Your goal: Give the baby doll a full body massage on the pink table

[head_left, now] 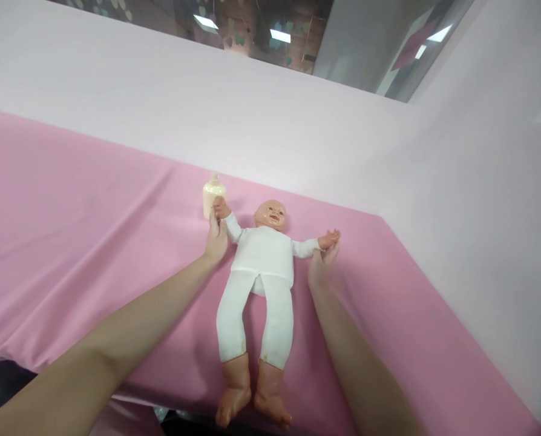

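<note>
My left hand (216, 239), centre frame, is pinched shut on the doll's (261, 266) small plastic hand; my right hand (321, 261), just right of centre, is closed on its other hand. Both doll arms are spread wide. The doll lies face up, mid-frame, on the pink sheet (71, 242) over the table, feet hanging past the near edge at the bottom. White bodysuit and leggings look like soft cloth, limp body, light I'd guess; head, hands and feet are hard plastic, a bit slick. Best hold: wrists or under the torso. A cream bottle (212, 195) stands upright, touching my left fingertips or nearly, can't tell. Pale wall (252, 109) across the upper frame.
</note>
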The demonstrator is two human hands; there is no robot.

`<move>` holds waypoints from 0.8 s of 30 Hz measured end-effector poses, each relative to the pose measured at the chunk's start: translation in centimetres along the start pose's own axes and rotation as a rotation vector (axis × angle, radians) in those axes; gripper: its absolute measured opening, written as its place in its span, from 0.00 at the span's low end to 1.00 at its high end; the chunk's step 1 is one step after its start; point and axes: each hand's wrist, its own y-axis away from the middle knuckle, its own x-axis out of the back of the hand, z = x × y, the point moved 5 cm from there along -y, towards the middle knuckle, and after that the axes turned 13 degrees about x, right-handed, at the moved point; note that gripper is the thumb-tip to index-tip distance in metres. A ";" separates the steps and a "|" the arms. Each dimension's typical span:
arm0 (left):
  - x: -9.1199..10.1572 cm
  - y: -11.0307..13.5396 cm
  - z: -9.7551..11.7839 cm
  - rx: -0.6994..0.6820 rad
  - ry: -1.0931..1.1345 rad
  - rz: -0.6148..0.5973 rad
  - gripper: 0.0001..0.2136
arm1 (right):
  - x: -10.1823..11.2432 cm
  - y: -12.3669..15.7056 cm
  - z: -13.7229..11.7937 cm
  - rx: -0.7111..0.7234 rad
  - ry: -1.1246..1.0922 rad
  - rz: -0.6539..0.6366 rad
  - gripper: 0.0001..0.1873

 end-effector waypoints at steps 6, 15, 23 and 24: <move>-2.1 1.1 0.8 -0.251 -0.298 -0.273 0.28 | -1.6 1.1 -0.1 0.019 0.083 -0.289 0.43; -3.4 1.7 -0.5 -0.349 -0.568 -0.419 0.22 | -3.1 2.0 -1.5 0.205 0.281 -0.666 0.36; -1.7 0.6 -0.2 -0.113 -0.169 -0.208 0.25 | -2.0 1.1 -0.4 -0.012 0.030 -0.311 0.39; -1.3 0.3 -0.5 -0.058 -0.110 -0.158 0.25 | -1.7 0.8 -0.2 -0.019 0.005 -0.242 0.41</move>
